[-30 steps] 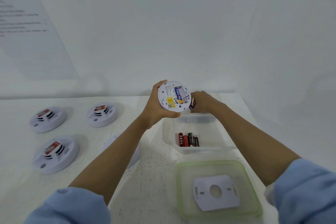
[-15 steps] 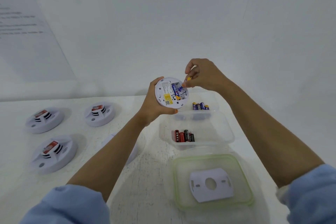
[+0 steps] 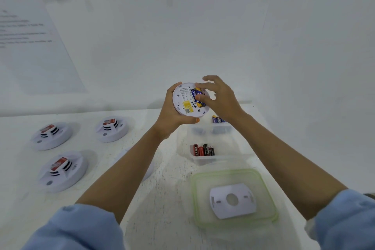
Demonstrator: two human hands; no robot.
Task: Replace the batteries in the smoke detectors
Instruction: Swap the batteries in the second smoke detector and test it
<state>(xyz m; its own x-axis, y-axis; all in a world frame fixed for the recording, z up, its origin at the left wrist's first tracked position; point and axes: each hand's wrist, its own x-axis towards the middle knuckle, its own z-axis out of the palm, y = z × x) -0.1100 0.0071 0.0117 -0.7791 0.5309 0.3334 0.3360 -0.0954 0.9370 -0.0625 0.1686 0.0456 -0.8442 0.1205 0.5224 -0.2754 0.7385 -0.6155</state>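
My left hand (image 3: 172,116) holds a round white smoke detector (image 3: 182,100) above the table, its back turned toward me, with a yellow label and an open battery bay. My right hand (image 3: 221,97) is at that bay, thumb and forefinger pinched on a blue battery (image 3: 194,93) that lies in it, the other fingers spread. Loose blue batteries (image 3: 218,119) lie in the far clear container (image 3: 221,129), partly hidden by my right wrist. Red and black batteries (image 3: 204,150) lie in the near clear container (image 3: 225,158).
Three white smoke detectors (image 3: 51,135) (image 3: 111,129) (image 3: 63,169) sit face up on the left of the white table. A green-rimmed clear lid (image 3: 233,172) in front holds a white mounting plate (image 3: 232,200). A white wall with papers stands behind.
My right hand came up out of the far container with a blue battery and brought it down onto the detector's bay. The detector has tilted a little in my left hand.
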